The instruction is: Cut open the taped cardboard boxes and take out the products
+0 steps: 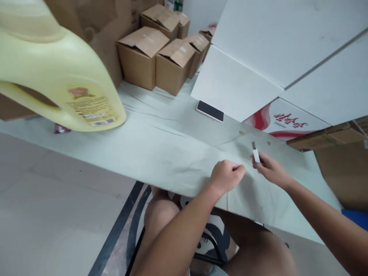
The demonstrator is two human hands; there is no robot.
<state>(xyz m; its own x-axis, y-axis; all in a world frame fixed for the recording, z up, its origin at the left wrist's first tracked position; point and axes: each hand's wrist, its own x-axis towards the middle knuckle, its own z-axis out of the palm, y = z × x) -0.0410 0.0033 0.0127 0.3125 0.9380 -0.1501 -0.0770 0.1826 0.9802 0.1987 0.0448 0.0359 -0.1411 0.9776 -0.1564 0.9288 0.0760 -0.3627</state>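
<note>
My right hand [268, 167] is over the pale-covered table, its fingers closed on a small white stick with a grey end [255, 152] that points up and away from me. To its left, my left hand [227, 175] is curled with the thumb pressed against the fingers; whether anything is inside is hidden. A narrow gap separates the two hands. Beyond them a dark-screened phone [210, 111] lies flat at the foot of a white panel or box.
A large yellow jug [66, 84] stands at the left. Several small cardboard boxes [143, 57] are grouped at the back. White boxes [258, 50] rise at the back right, one with red print [284, 119]. Brown cardboard [342, 165] stands right. The table's front edge runs above my knees.
</note>
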